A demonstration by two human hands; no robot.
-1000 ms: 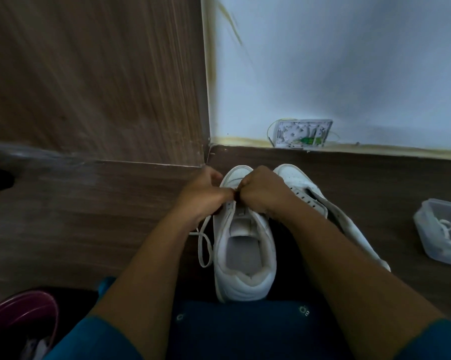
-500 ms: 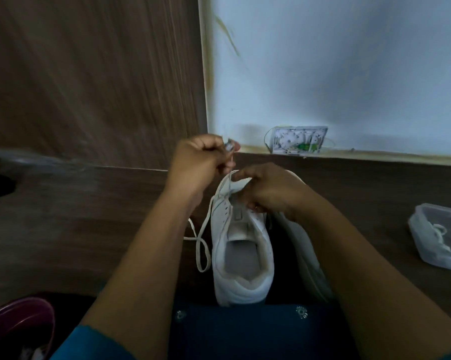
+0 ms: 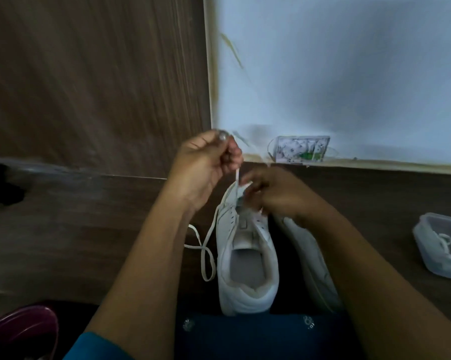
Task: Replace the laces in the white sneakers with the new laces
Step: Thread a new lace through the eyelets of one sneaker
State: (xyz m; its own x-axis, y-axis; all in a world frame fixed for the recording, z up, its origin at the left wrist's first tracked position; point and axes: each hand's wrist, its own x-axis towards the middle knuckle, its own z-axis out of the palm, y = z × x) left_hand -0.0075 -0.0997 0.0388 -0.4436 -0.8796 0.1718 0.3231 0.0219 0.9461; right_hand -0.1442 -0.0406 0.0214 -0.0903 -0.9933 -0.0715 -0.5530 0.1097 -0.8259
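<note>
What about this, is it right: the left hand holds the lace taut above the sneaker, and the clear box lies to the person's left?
Not quite: the head view shows the clear box on the person's right, not left. The left hand does hold the lace taut above the sneaker.

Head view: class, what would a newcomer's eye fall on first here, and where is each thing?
The left hand, raised mid-frame, pinches a white lace that runs taut up from the sneaker below it. The right hand, blurred, holds that sneaker's front, and a second sneaker lies just to the right. A clear tub sits at the far right edge.
</note>
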